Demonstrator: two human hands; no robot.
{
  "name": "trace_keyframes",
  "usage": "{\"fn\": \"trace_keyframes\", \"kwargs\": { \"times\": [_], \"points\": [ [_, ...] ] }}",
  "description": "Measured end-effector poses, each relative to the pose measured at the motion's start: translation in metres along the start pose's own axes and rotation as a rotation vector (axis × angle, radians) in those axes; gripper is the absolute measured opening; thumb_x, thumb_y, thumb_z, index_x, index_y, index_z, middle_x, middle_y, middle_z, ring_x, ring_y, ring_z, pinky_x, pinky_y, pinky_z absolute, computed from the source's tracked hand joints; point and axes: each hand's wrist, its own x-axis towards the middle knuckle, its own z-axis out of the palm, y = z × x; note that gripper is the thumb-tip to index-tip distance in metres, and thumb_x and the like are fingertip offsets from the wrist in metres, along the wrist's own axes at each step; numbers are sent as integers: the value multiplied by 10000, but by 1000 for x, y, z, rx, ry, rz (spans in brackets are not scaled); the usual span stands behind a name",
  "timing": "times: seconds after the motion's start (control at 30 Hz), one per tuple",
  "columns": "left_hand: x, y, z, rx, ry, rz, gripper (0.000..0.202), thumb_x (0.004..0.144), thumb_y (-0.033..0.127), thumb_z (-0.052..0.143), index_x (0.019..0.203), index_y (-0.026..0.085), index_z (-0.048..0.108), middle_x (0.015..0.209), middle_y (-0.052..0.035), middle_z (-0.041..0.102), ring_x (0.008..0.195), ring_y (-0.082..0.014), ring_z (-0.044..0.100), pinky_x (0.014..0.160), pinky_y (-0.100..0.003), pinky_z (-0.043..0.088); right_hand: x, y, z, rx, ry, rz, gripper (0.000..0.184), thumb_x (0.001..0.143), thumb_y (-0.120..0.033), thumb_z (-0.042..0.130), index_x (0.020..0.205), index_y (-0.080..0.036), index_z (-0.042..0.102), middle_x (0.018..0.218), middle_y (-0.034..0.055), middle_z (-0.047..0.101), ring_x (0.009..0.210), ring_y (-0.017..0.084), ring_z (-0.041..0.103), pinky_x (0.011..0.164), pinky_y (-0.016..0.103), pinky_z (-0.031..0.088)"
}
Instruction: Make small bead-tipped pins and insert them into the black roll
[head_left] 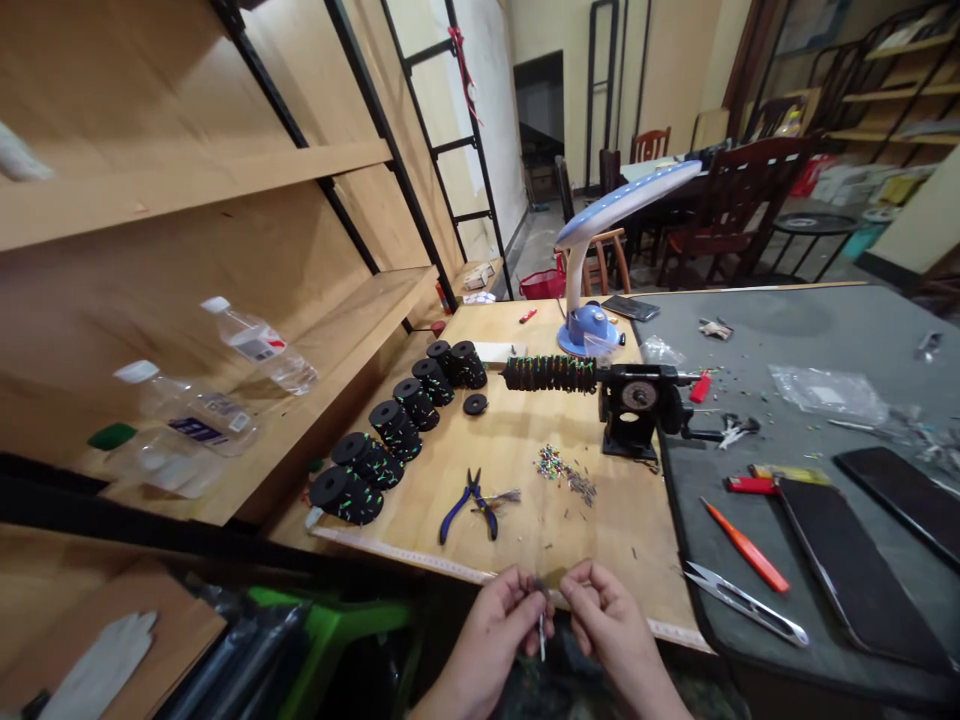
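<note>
My left hand and my right hand are pinched together at the near edge of the wooden board. Between their fingertips is a small thin piece, too small to name; a pale bit hangs down from it. Just ahead on the board lie blue-handled pliers and a pile of small coloured beads. Farther back, a black hand-crank winder holds a rod loaded with black discs.
Stacks of black discs with green marks line the board's left side. Plastic bottles lie on the left shelf. On the grey mat at the right are snips, an orange pen, a lighter and two phones. A blue desk lamp stands behind.
</note>
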Motion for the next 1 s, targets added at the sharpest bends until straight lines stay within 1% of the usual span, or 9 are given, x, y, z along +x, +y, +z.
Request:
{"fn": "trace_keyframes", "kwargs": {
  "times": [0.1,0.2,0.37,0.47,0.6,0.77,0.9,1.0],
  "points": [
    [-1,-3,4,45,-21,22,347,751,447,702,752,154,517,658,-9,607,519,-82,500,451,-183,325,-2,0,-2,21,9,17,525,648,-703,641,698,-196,512,312,-123,399,297,39,239,361,178,149],
    [-2,-4,7,93,-25,52,357,768,477,673,745,166,499,634,-3,608,491,-82,485,429,-182,322,-3,-2,-1,37,21,24,549,601,-716,663,682,-194,515,310,-123,398,288,39,258,351,175,157],
    [0,-5,10,126,-10,60,390,760,522,660,731,175,483,593,14,587,454,-77,466,425,-187,327,-4,-2,1,70,14,14,526,604,-676,694,670,-178,538,400,-69,526,310,47,360,355,175,202],
    [1,-5,11,137,-16,66,401,759,536,654,731,175,480,561,26,568,439,-72,452,438,-191,335,-5,-2,2,43,10,13,519,620,-665,692,683,-167,560,399,-50,554,319,54,388,366,178,219],
    [1,-7,14,124,-7,82,396,770,535,646,757,170,494,568,34,558,477,-78,478,465,-191,356,-6,-4,5,39,46,34,556,588,-704,682,673,-170,553,375,-60,530,314,51,366,366,183,218],
    [0,-8,20,86,17,82,365,747,483,697,781,174,507,622,32,569,556,-110,563,497,-201,402,-7,-1,7,82,71,29,547,608,-698,676,687,-171,554,335,-109,427,317,54,348,380,187,265],
    [1,-7,21,62,19,71,351,753,471,691,760,180,497,597,43,560,532,-111,564,490,-207,408,-7,4,7,97,69,32,545,614,-693,679,701,-169,556,343,-113,420,313,52,326,371,184,250],
    [2,-8,21,50,20,76,333,762,452,688,750,177,501,586,46,554,532,-106,554,493,-204,399,-7,4,7,118,64,21,519,636,-673,681,698,-174,553,343,-113,415,319,58,329,380,189,276]
  ]
}}
